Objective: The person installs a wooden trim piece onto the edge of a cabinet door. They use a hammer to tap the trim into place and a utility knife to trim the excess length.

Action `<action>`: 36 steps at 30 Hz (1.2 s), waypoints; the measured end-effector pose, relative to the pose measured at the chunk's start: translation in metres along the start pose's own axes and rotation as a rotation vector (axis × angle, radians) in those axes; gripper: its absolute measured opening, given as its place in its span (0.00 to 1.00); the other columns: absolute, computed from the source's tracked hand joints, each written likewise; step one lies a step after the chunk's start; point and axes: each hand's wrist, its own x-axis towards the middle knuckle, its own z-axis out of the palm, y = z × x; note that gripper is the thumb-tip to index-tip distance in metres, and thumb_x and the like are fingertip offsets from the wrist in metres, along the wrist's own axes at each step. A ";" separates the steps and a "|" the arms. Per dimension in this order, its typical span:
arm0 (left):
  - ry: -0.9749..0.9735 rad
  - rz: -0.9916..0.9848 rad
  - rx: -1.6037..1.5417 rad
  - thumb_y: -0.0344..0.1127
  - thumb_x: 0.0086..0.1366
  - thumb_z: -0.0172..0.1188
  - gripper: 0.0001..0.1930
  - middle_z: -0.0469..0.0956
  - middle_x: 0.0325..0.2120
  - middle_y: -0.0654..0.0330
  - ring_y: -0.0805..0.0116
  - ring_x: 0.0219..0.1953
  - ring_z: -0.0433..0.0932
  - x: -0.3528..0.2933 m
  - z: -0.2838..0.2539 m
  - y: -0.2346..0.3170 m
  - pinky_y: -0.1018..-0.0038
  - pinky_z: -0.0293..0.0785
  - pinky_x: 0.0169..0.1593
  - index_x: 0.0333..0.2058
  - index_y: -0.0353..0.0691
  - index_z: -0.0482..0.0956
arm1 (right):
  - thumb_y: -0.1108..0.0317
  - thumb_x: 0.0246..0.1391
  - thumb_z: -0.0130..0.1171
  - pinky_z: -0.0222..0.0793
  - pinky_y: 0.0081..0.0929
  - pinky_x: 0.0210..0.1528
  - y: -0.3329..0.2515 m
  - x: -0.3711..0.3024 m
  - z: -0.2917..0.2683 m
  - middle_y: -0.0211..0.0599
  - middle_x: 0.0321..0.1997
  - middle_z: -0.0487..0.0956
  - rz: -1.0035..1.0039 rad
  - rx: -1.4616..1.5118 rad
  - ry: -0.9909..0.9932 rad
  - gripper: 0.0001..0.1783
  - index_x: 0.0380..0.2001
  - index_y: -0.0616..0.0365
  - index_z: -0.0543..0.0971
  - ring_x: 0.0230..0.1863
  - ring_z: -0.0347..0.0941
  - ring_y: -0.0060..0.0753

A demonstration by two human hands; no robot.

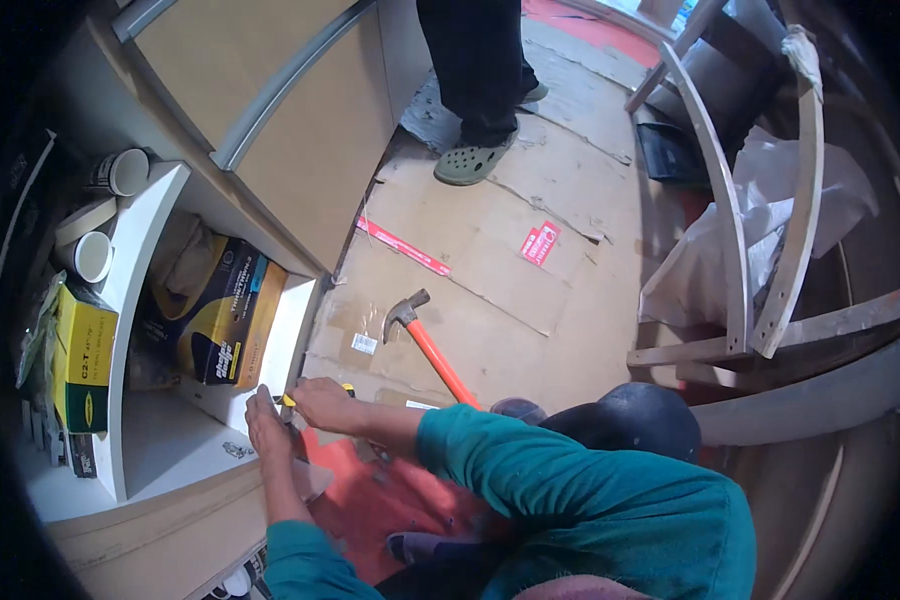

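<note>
My right hand (325, 404) is closed around a small tool with yellow and black parts (288, 401); the grip hides most of it, so its kind is unclear. It is at the front edge of a low white shelf unit (305, 300). Beside it, my left hand (267, 428) rests against the same edge with its fingers fairly straight, close to the tool's yellow end. A claw hammer (432, 352) with an orange handle lies on the cardboard-covered floor, to the right of my hands.
Boxes (205, 310) and white cups (94, 257) sit on the shelves at left. Above them is a wooden drawer front (310, 130). Another person's green clog (476, 160) stands on the cardboard (490, 290). Wooden frame pieces (715, 200) and plastic sheeting (700, 270) occupy the right side.
</note>
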 end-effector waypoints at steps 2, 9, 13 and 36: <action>0.088 0.085 0.039 0.24 0.61 0.53 0.18 0.75 0.48 0.47 0.47 0.48 0.73 0.001 0.009 -0.008 0.58 0.70 0.53 0.51 0.35 0.76 | 0.65 0.57 0.54 0.72 0.47 0.44 -0.003 0.000 -0.004 0.52 0.36 0.78 -0.012 -0.019 -0.033 0.11 0.38 0.62 0.77 0.42 0.77 0.54; -0.004 0.039 0.078 0.24 0.58 0.52 0.09 0.77 0.37 0.48 0.45 0.43 0.74 0.008 0.017 -0.009 0.56 0.70 0.46 0.36 0.34 0.78 | 0.69 0.51 0.54 0.73 0.48 0.43 0.010 -0.004 0.000 0.54 0.36 0.78 0.024 -0.041 -0.063 0.12 0.38 0.64 0.78 0.41 0.77 0.55; 0.071 0.015 0.048 0.23 0.55 0.52 0.06 0.76 0.32 0.44 0.44 0.38 0.75 0.001 0.022 -0.049 0.53 0.71 0.41 0.29 0.34 0.78 | 0.69 0.47 0.54 0.76 0.46 0.40 -0.005 -0.003 0.002 0.52 0.35 0.80 0.030 -0.079 -0.064 0.11 0.30 0.63 0.81 0.40 0.79 0.53; 0.007 -0.020 0.261 0.28 0.60 0.50 0.07 0.77 0.38 0.51 0.50 0.42 0.81 0.021 0.005 -0.009 0.56 0.76 0.44 0.33 0.40 0.77 | 0.60 0.59 0.52 0.76 0.48 0.39 -0.010 -0.010 -0.039 0.55 0.36 0.78 0.026 -0.179 -0.172 0.14 0.42 0.56 0.76 0.37 0.79 0.57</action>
